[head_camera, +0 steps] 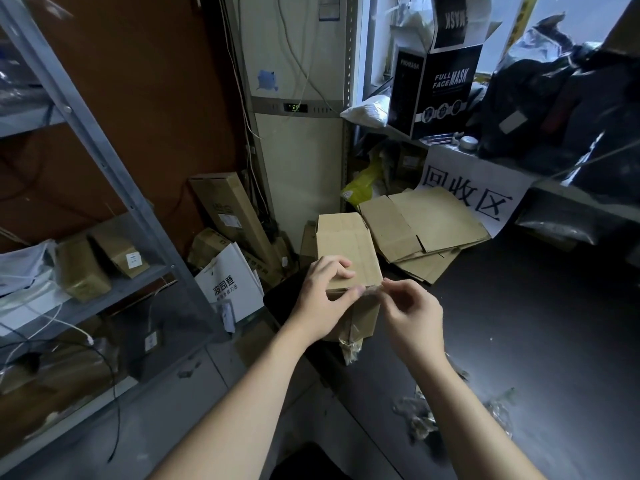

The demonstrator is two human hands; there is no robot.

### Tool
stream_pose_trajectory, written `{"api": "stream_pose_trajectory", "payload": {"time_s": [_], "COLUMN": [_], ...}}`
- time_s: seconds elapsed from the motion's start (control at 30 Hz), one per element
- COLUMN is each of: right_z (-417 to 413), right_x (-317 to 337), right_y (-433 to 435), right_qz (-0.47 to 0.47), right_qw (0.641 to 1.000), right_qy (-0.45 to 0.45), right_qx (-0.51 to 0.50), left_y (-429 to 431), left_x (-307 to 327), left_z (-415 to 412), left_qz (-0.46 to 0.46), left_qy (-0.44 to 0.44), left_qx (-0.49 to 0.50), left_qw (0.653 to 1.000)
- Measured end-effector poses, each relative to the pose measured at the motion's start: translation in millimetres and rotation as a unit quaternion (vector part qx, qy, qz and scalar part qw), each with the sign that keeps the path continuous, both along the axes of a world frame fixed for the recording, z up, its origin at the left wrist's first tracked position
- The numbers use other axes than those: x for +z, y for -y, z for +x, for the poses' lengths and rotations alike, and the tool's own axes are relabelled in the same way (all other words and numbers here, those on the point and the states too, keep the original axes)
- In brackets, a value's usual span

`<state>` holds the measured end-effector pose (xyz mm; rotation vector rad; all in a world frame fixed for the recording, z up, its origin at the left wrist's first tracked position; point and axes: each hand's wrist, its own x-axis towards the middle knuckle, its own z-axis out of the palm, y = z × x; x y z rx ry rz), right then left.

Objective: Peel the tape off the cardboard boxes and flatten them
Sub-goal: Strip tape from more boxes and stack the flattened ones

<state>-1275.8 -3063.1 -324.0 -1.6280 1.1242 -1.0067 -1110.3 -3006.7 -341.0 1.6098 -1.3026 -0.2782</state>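
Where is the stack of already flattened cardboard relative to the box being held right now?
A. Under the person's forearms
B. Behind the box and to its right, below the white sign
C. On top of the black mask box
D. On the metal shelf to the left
B: the flattened cardboard lies past and right of the held box, below the white sign.

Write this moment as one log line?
step: peeling tape | left hand: steadies cardboard box | right hand: pinches clear tape | flattened boxes: behind
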Motion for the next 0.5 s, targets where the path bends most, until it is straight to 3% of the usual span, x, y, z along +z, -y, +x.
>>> {"api": "stream_pose_trajectory", "payload": {"time_s": [0.5], "right_z": [-1.2], "right_x": [5.9], "right_y": [8.7], "right_qz": [-0.033], "right_qw": [0.997], "right_qy": [0.057], "right_qx": [-0.032], "left_y": [-1.3], "left_x": [3.2], "left_z": [1.1], "left_qz": [0.013], "left_qy": [-0.004], "left_qx": [-0.001], "left_qw": [1.000]}}
